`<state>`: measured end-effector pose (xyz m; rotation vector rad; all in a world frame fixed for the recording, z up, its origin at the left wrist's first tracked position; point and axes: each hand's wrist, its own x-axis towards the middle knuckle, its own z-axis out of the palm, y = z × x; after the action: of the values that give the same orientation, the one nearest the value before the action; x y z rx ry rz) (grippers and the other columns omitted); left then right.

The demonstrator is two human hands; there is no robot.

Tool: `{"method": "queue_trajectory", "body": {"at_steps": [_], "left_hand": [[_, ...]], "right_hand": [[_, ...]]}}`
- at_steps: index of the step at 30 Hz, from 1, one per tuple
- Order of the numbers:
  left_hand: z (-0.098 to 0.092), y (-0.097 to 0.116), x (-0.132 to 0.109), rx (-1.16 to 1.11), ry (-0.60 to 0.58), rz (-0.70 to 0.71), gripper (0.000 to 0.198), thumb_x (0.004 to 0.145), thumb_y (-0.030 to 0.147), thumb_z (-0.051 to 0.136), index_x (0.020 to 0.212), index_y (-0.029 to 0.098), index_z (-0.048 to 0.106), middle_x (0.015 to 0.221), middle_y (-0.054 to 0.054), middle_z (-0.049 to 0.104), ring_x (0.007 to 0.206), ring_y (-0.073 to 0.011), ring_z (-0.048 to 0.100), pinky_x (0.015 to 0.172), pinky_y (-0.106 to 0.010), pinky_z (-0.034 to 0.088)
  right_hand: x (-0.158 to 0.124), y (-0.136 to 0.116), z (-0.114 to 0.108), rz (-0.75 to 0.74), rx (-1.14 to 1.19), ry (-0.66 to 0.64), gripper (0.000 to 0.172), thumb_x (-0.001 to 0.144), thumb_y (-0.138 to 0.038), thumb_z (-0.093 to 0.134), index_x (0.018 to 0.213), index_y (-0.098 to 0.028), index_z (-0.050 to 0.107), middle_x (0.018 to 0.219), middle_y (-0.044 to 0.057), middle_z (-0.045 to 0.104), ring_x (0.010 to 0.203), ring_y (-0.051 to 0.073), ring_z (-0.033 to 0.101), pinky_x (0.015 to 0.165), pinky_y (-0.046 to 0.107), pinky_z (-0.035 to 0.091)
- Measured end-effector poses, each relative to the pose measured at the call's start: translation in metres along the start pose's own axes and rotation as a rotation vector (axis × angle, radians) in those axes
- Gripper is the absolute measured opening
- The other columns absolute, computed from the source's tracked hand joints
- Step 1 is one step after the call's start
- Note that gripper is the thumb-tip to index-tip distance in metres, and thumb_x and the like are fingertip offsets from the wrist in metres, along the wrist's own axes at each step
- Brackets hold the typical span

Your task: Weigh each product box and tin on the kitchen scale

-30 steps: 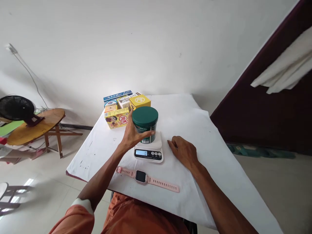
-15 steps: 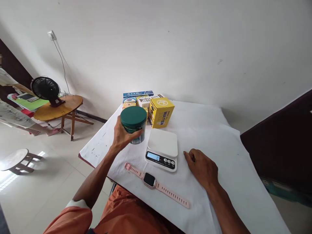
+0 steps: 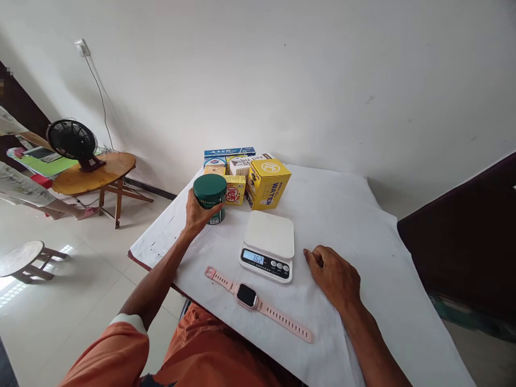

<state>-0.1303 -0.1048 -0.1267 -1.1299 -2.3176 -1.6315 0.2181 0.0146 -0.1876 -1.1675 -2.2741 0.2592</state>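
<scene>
My left hand [image 3: 197, 214] is wrapped round a green canister [image 3: 210, 188] with a round lid, upright at the left of the table, beside a small yellow box [image 3: 235, 191]. Whether its base touches the cloth I cannot tell. To its right lies a white digital kitchen scale [image 3: 270, 234] with a bare platform; its lit display seems to read 362. My right hand [image 3: 334, 274] rests on the cloth right of the scale, fingers curled into a loose fist with nothing visible in it. Nearer me lies a pink-strapped smartwatch [image 3: 246, 295], laid out flat.
A larger yellow box [image 3: 269, 184] stands behind the scale, with a white box [image 3: 241, 165] and a long blue box [image 3: 229, 152] further back. Off to the left are a wooden table [image 3: 121, 164] with a black fan [image 3: 72, 141], a stool [image 3: 22, 258] and another person [image 3: 24, 180].
My left hand has moved the canister left and away from the scale, uncovering the small yellow box. The scale's display has gone from 0 to about 362. My right hand has stayed put.
</scene>
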Motion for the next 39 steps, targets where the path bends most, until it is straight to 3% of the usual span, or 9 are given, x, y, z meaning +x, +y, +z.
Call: {"method": "queue_trajectory", "body": {"at_steps": [9,11,14,16,19,22,26,32,39], "left_hand": [[0.000,-0.008,0.012,-0.044,-0.091,0.026,0.088,0.065,0.045,0.092,0.136,0.021,0.047,0.135,-0.014,0.060,0.129,-0.0326,0.058,0.109,-0.049,0.048],[-0.005,-0.006,0.007,-0.005,-0.083,0.063,0.104,0.063,0.050,0.093,0.146,0.020,0.039,0.145,-0.019,0.052,0.140,-0.0376,0.049,0.116,-0.055,0.043],[-0.012,0.006,-0.010,0.118,0.054,0.231,0.123,0.066,0.056,0.090,0.160,0.017,0.021,0.162,-0.026,0.031,0.155,-0.0437,0.026,0.124,-0.063,0.029],[-0.012,0.019,-0.024,0.150,0.080,0.437,0.106,0.081,0.052,0.081,0.161,0.017,0.020,0.163,-0.026,0.030,0.156,-0.0408,0.026,0.126,-0.061,0.028],[0.005,0.037,-0.035,0.052,-0.163,0.661,0.059,0.101,0.036,0.055,0.154,0.019,0.036,0.147,-0.019,0.052,0.142,-0.0302,0.048,0.118,-0.050,0.043],[0.035,0.041,-0.031,-0.099,-0.454,0.574,0.040,0.106,0.034,0.040,0.143,0.019,0.048,0.132,-0.016,0.062,0.123,-0.0249,0.061,0.105,-0.042,0.053],[0.071,0.022,-0.023,-0.243,-0.642,0.370,0.038,0.106,0.039,0.037,0.126,0.016,0.060,0.125,-0.016,0.067,0.117,-0.0266,0.064,0.105,-0.044,0.052],[0.095,-0.016,-0.032,-0.456,-0.660,0.069,0.039,0.105,0.045,0.039,0.113,0.018,0.066,0.111,-0.012,0.072,0.104,-0.0240,0.068,0.096,-0.040,0.056],[0.096,-0.020,-0.032,-0.445,-0.672,0.028,0.031,0.102,0.037,0.044,0.113,0.019,0.067,0.105,-0.009,0.073,0.100,-0.0228,0.068,0.095,-0.039,0.056]], "right_hand": [[0.000,-0.001,0.000,-0.010,0.008,0.012,0.043,0.097,-0.054,0.038,0.066,-0.025,0.035,0.068,0.003,0.057,0.055,0.016,0.044,0.055,0.029,0.028],[0.000,0.000,0.000,-0.010,0.008,0.013,0.043,0.097,-0.054,0.038,0.066,-0.025,0.035,0.068,0.003,0.057,0.055,0.015,0.044,0.055,0.029,0.028],[0.000,0.003,0.003,-0.007,-0.001,0.016,0.043,0.098,-0.054,0.037,0.067,-0.025,0.035,0.068,0.003,0.057,0.054,0.015,0.044,0.055,0.029,0.027],[0.000,0.004,0.005,-0.009,-0.016,0.020,0.043,0.099,-0.054,0.037,0.068,-0.025,0.036,0.069,0.002,0.057,0.055,0.016,0.044,0.054,0.029,0.027],[-0.002,0.005,0.005,-0.035,-0.043,0.031,0.042,0.100,-0.053,0.037,0.070,-0.025,0.039,0.070,0.002,0.057,0.057,0.016,0.046,0.055,0.029,0.028],[-0.008,0.002,0.003,-0.095,-0.080,0.056,0.040,0.103,-0.050,0.038,0.071,-0.025,0.041,0.072,0.002,0.058,0.059,0.016,0.048,0.056,0.030,0.030],[-0.021,-0.001,-0.002,-0.162,-0.145,0.081,0.039,0.106,-0.043,0.037,0.073,-0.025,0.043,0.073,0.002,0.057,0.060,0.015,0.050,0.056,0.030,0.033],[-0.039,-0.001,-0.010,-0.142,-0.182,0.064,0.037,0.107,-0.044,0.038,0.076,-0.025,0.043,0.075,0.001,0.057,0.060,0.016,0.052,0.056,0.028,0.035],[-0.048,-0.008,-0.025,0.052,-0.125,-0.027,0.042,0.102,-0.054,0.039,0.071,-0.025,0.042,0.073,0.002,0.058,0.061,0.018,0.052,0.059,0.031,0.038]]}}
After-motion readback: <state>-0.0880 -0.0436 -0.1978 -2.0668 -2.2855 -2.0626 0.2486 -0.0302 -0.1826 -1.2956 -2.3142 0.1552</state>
